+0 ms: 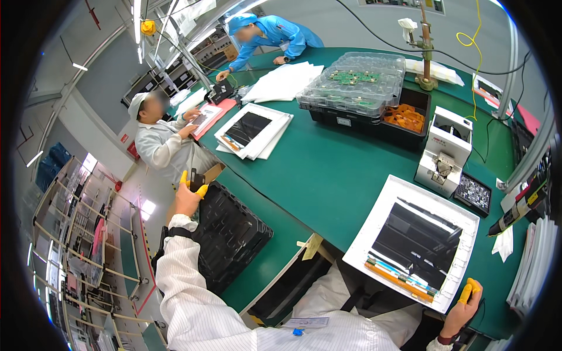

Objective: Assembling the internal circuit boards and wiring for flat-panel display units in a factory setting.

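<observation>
My left hand (pixel 190 198), with yellow finger cots, is raised beside the far left corner of a stack of black plastic trays (pixel 231 234). Between its thumb and forefinger is a small black part (pixel 197 179), its kind unclear. At the right, my right hand (pixel 464 305) is curled near the lower right corner of a white foam tray (pixel 374 225). Its yellow-tipped fingers are pressed together, and anything between them is hidden. In the foam tray lies a dark glossy display panel (pixel 415 240) with orange and blue flex strips (pixel 404 279) along its near edge.
Behind the foam tray stands a white benchtop device (pixel 446 149), beside a small black tray of parts (pixel 473 193). Clear trays with green circuit boards (pixel 357 79) sit farther back. Another panel on white foam (pixel 249 130) lies left. Two co-workers (pixel 161 137) work at the bench (pixel 293 169).
</observation>
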`<state>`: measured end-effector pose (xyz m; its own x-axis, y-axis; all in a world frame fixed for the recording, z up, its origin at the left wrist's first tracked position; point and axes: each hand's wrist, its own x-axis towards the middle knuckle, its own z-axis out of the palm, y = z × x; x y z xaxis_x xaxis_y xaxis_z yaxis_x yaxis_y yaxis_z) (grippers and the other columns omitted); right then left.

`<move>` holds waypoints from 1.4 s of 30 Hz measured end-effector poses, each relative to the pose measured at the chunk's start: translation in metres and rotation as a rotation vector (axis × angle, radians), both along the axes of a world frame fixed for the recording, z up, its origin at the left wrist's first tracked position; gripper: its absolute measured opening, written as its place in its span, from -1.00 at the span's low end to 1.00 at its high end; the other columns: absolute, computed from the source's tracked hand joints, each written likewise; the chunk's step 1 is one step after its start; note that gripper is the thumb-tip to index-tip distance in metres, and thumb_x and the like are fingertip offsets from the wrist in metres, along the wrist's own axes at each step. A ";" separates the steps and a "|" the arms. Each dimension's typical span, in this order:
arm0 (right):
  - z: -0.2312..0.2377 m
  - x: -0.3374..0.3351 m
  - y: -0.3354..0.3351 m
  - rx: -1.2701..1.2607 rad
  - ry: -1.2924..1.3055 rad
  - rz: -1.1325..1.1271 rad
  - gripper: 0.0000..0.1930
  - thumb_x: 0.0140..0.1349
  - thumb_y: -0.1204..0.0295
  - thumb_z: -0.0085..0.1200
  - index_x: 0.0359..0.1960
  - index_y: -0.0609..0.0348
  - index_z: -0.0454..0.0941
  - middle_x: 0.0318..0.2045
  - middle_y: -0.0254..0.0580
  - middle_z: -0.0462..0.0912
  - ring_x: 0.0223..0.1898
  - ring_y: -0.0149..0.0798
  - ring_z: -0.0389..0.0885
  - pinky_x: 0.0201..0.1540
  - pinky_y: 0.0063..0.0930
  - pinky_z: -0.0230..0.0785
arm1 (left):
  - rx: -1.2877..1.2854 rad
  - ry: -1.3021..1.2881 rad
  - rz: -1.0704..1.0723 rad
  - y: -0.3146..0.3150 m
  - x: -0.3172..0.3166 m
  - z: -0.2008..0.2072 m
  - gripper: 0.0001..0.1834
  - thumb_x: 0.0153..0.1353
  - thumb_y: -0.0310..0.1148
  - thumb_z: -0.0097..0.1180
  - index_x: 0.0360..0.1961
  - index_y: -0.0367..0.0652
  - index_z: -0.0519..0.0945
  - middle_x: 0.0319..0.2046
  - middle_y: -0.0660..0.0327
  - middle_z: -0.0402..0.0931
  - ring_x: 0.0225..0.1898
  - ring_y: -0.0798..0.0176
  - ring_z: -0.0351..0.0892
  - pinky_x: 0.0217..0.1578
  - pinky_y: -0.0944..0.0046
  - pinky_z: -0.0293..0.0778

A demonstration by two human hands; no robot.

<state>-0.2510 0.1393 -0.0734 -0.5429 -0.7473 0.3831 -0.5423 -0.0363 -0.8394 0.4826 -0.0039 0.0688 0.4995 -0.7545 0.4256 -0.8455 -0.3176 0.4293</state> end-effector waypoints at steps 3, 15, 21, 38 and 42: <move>0.000 0.001 -0.001 -0.009 0.000 0.008 -0.86 0.35 0.57 -0.09 -0.13 0.36 0.46 -0.14 -0.18 0.52 -0.11 -0.29 0.46 0.04 -0.51 0.25 | 0.019 -0.014 0.007 0.000 -0.004 0.009 -0.04 -0.04 -0.17 0.43 0.33 -0.28 0.19 0.01 -0.14 0.51 0.01 -0.02 0.56 0.01 0.14 0.44; 0.000 0.003 -0.001 -0.013 -0.005 -0.008 -0.84 0.41 0.49 -0.08 -0.12 0.36 0.47 -0.19 -0.22 0.54 -0.16 -0.35 0.45 -0.01 -0.53 0.27 | -0.040 -0.163 -0.734 0.002 -0.229 0.086 0.11 -0.12 -0.01 0.45 0.38 -0.21 0.12 0.09 -0.09 0.42 0.10 -0.04 0.45 0.18 0.09 0.29; 0.000 -0.001 0.004 -0.044 -0.075 0.023 -0.82 0.41 0.49 -0.07 -0.08 0.37 0.46 -0.18 -0.23 0.54 -0.14 -0.38 0.49 0.02 -0.56 0.30 | -0.083 -0.235 -0.904 0.013 -0.300 0.077 0.07 -0.13 -0.09 0.44 0.36 -0.28 0.14 -0.15 -0.02 0.45 -0.19 -0.05 0.40 -0.02 0.06 0.30; 0.099 0.077 0.002 -0.040 -0.309 0.452 -0.63 0.41 0.26 -0.03 0.09 0.29 0.40 -0.15 -0.22 0.54 -0.13 -0.40 0.48 0.03 -0.52 0.28 | -0.216 -0.135 -1.321 0.037 -0.412 0.028 -0.24 -0.24 -0.12 0.42 -0.10 -0.54 0.52 0.03 -0.22 0.40 0.07 -0.16 0.37 0.04 -0.05 0.22; 0.106 0.112 -0.010 0.022 -0.498 0.590 -0.49 0.36 0.17 0.03 0.18 0.30 0.32 -0.06 -0.22 0.53 -0.12 -0.44 0.49 -0.02 -0.58 0.34 | -0.144 -0.096 -1.373 0.044 -0.436 0.020 -0.27 -0.15 -0.19 0.36 0.03 -0.46 0.50 0.04 -0.27 0.38 0.09 -0.20 0.35 0.06 -0.07 0.20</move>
<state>-0.1392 0.1293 0.0326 -0.1566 -0.9711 0.1802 0.0034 -0.1830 -0.9831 0.0463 0.0404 0.0889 -0.6358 -0.5599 0.5313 -0.4695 0.8269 0.3095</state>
